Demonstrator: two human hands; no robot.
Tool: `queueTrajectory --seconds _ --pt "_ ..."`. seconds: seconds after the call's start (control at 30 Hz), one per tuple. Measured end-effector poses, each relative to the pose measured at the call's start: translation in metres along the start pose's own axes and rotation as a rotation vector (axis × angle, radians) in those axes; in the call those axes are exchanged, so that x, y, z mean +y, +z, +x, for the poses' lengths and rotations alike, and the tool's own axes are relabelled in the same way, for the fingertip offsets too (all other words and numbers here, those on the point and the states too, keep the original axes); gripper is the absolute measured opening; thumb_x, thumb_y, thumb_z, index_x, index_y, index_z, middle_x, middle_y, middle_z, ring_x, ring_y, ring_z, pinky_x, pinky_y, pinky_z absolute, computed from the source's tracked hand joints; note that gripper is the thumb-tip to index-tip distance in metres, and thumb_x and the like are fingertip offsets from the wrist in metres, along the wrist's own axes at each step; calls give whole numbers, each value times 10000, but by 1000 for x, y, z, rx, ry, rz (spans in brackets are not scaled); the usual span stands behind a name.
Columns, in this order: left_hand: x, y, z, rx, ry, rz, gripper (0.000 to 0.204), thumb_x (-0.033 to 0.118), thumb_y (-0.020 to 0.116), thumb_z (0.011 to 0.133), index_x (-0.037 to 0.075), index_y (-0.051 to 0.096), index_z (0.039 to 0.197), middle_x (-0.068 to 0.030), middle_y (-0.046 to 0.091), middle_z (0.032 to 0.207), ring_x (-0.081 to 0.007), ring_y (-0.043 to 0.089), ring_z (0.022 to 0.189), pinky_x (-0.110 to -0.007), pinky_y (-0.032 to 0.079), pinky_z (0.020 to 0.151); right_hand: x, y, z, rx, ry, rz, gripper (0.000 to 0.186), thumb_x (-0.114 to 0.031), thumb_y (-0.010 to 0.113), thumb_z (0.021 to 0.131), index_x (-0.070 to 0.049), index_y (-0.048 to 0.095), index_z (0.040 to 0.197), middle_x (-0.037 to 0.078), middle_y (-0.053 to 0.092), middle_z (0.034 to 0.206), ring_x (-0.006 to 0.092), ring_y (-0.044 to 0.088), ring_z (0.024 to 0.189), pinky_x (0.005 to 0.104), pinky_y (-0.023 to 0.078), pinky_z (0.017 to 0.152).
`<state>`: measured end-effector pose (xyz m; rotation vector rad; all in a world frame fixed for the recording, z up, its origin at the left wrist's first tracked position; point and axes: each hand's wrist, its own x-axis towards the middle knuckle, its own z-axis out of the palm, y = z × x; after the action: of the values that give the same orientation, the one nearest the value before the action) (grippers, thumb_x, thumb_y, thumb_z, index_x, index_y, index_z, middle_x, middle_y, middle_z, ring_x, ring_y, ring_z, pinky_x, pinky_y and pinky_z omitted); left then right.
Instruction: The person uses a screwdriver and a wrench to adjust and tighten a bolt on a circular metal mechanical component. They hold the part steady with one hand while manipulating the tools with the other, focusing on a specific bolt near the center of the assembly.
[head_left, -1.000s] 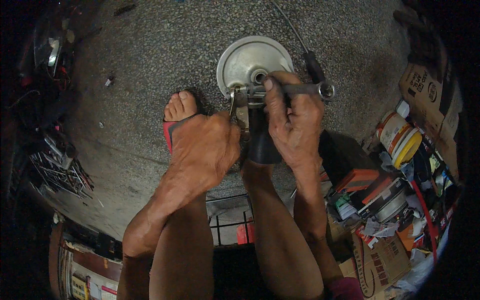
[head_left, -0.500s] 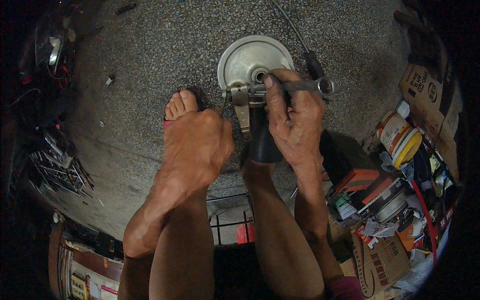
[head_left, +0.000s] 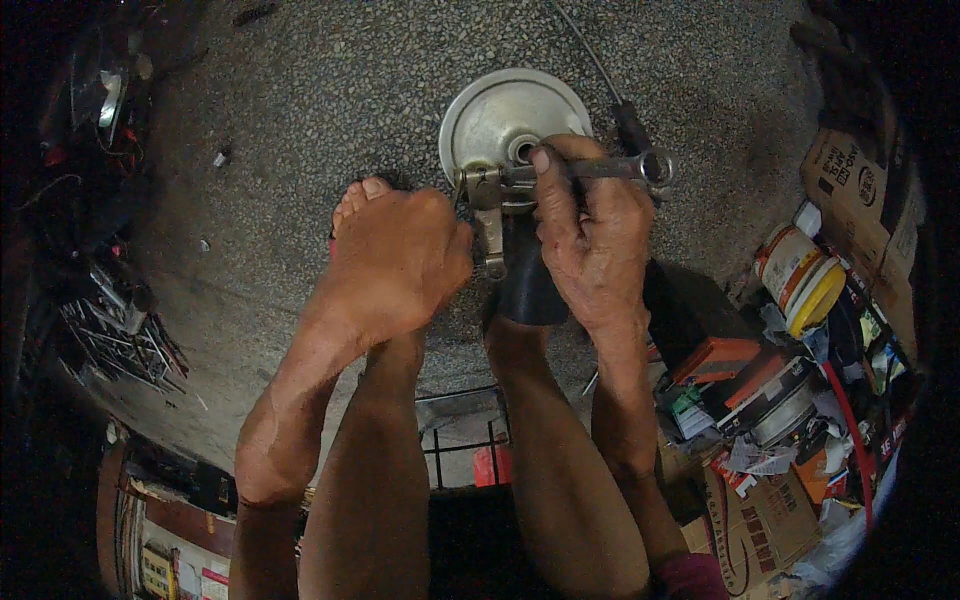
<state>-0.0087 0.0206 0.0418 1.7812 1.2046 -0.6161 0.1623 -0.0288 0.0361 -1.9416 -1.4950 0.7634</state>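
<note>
A round silver metal brake plate (head_left: 480, 105) with a hole near its lower edge lies on the floor in front of me. A metal lever arm (head_left: 491, 235) is clamped at its near side. My right hand (head_left: 596, 225) grips a ring-ended wrench (head_left: 620, 166) between thumb and fingers, its length running left across the plate's near edge to the clamp. Just left of the lever, my left hand (head_left: 395, 262) is closed in a fist, back up; its fingers and whatever they hold are hidden. Below the plate shows a dark boot or sleeve (head_left: 530, 285) around my right foot.
A black cable (head_left: 590, 55) runs from the plate's right to the far edge. At right lie a yellow-and-white tub (head_left: 800, 280), cardboard boxes (head_left: 845, 185) and mixed packaging. Loose metal rods (head_left: 125, 340) are heaped at left. My bare left foot (head_left: 358, 196) rests on the speckled floor.
My left hand has turned and shifted slightly right, its elbow swinging outward. The plate, lever and wrench have moved slightly right, with my right hand still gripping the wrench.
</note>
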Motion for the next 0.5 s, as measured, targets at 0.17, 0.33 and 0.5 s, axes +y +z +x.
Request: queueTrajectory --seconds 0.17,0.33,0.5 --pt "-18 54 -10 482 134 345 296 231 597 869 -44 696 913 -351 533 1145 -507 515 1117 -542 421 974 -3 1 2 -48 58 52 139 -122 644 968 9 676 1003 20 582 659 63 547 525 250 420 443" --pt "9 44 -12 382 50 310 255 212 607 814 1 711 911 -318 511 1178 -460 501 1142 -516 420 987 -1 -3 9 -80 137 145 163 -141 618 981 14 668 987 18 566 645 57 523 501 252 397 420" --pt "4 52 -10 448 35 307 241 199 595 789 1 699 880 -303 512 1180 -449 502 1128 -508 419 983 5 3 25 -96 70 95 201 -182 617 981 14 650 954 16 545 610 63 497 492 261 371 424"
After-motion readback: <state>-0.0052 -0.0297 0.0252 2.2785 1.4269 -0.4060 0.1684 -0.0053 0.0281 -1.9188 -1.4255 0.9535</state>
